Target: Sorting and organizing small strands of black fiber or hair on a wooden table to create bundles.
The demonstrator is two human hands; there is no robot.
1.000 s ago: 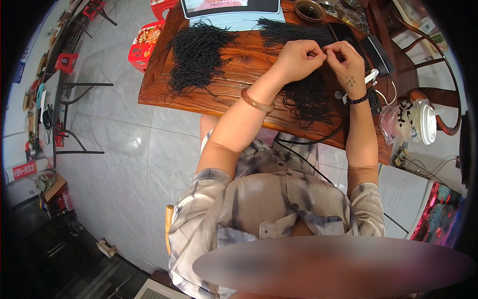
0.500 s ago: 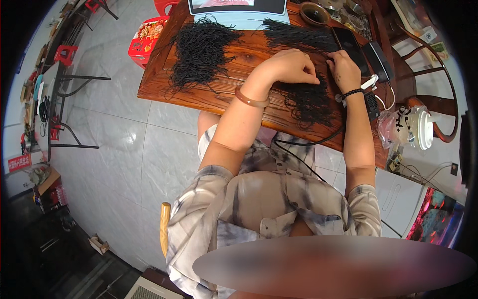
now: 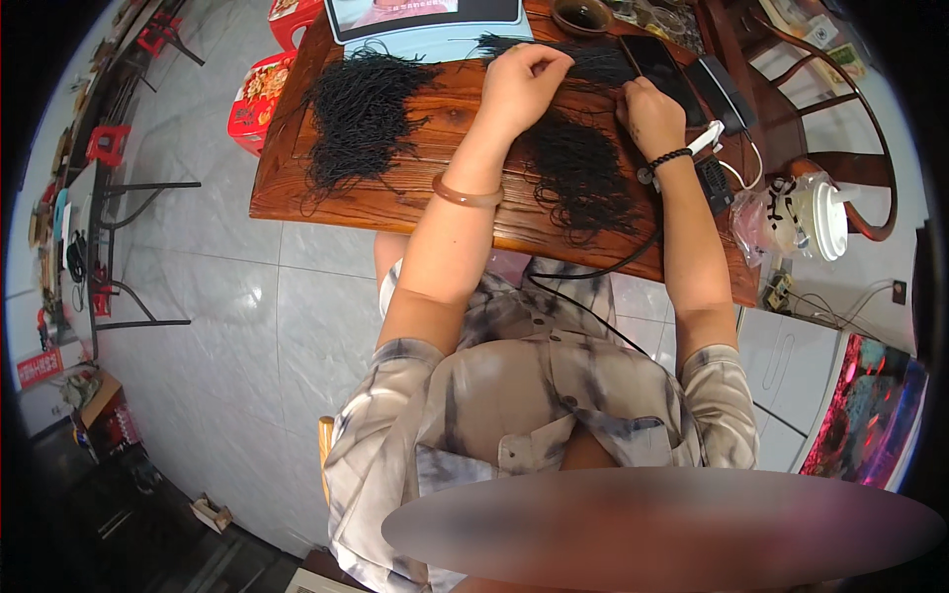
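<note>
My left hand (image 3: 524,87) is raised over the wooden table, its thumb and fingertips pinched beside the far bundle of black cords (image 3: 600,62). Whether a thin cord is in that pinch is too fine to see. My right hand (image 3: 652,119) is closed at the near right, its fingers curled beside the phone; what they hold, if anything, is hidden. Between and below my hands lies a loose near pile of black cords (image 3: 583,183). A larger tangled heap of black cords (image 3: 361,124) covers the left of the table.
A tablet (image 3: 425,35) stands at the far edge with a brown bowl (image 3: 581,15) to its right. A black phone (image 3: 664,79), a dark box-like device (image 3: 722,94) and white cables lie at the right. A lidded cup (image 3: 828,222) in plastic stands beyond. Red boxes (image 3: 262,99) sit left of the table.
My left hand has moved away from me and leftward, apart from my right hand, uncovering more of the near pile. The right hand stays near the phone. The whole view has shifted slightly.
</note>
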